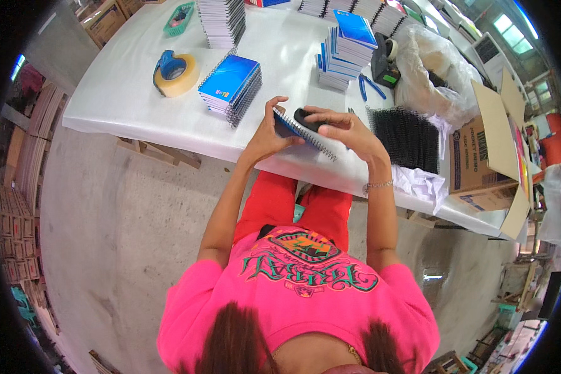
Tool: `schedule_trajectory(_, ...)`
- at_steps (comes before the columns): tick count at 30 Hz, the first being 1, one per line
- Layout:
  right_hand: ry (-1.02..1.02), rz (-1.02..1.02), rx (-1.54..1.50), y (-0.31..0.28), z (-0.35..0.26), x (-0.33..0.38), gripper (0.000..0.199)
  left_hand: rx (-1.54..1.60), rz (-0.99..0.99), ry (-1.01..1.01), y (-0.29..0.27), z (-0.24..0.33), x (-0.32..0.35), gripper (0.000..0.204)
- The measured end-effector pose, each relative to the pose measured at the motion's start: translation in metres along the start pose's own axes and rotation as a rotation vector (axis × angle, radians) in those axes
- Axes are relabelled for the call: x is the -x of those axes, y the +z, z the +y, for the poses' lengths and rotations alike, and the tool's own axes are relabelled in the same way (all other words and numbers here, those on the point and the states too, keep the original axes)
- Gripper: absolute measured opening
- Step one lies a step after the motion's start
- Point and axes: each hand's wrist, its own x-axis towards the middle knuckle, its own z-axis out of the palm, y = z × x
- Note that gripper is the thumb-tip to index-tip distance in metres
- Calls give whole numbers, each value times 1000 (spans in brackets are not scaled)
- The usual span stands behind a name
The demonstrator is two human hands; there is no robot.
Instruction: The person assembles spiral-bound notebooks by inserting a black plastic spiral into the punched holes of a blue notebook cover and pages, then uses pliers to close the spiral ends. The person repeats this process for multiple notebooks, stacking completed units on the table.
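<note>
Over the table's near edge, my left hand [265,140] is closed around a small blue-covered notebook [285,129], thumb along its lower side. A wire spiral coil [328,151] runs along the notebook's edge, its loose end sticking out past the corner toward the right. My right hand [354,131] has its fingers bent over a black rounded piece [305,118], pressed up close to the coil. What that black piece is I cannot make out. Just beyond my left hand stands a stack of blue spiral notebooks [230,76]. To the right of my right hand lies a heap of black coils [408,140].
Blue-handled pliers [373,88] lie beside another notebook stack [353,47]. A tape roll [176,75], a green basket [179,20] and a tall notebook pile [222,22] stand at far left. At right are a plastic bag [424,78] and an open cardboard box [477,156].
</note>
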Motion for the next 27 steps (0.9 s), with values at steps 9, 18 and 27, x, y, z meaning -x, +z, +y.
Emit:
schedule_trajectory(9, -6, 398, 490, -19, 43, -18, 54, -79, 96, 79, 8, 0, 2, 96)
schedule_trajectory(18, 144, 800, 1190, -26, 109, 29, 74, -109, 452, 89, 46, -4, 6, 57)
schedule_trajectory(27, -149, 1127, 640, 17, 75, 40, 69, 175, 337, -62, 31, 5, 10, 25)
